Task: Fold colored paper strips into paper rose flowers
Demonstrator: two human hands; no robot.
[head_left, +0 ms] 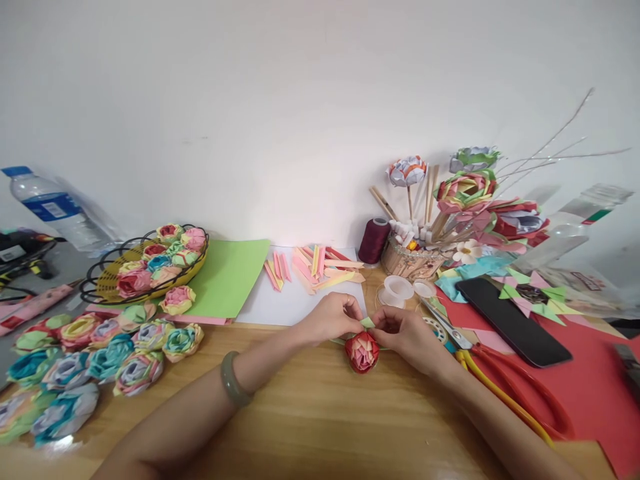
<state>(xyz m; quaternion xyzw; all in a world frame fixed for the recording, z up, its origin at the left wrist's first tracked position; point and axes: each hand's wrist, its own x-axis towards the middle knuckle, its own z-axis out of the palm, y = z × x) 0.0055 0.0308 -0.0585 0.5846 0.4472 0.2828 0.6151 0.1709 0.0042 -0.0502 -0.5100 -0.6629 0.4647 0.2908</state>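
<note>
A red and pink paper flower (363, 352) rests on the wooden table, between and just below my two hands. My left hand (336, 317) pinches a small light green paper piece (367, 323) at the flower's far side. From the other side my right hand (403, 332) grips the same green piece, fingertips closed. Whether the piece is joined to the flower I cannot tell. Something round and pale green shows partly behind the flower, mostly hidden by my hands.
At left, a yellow basket (107, 280) and the table hold several paper flowers (111, 357). Folded strips (320, 263) lie on white paper ahead. Scissors (463, 341), a black phone (515, 323) and red paper (595, 393) lie right, near a thread spool (374, 241) and flower-filled pot (415, 260).
</note>
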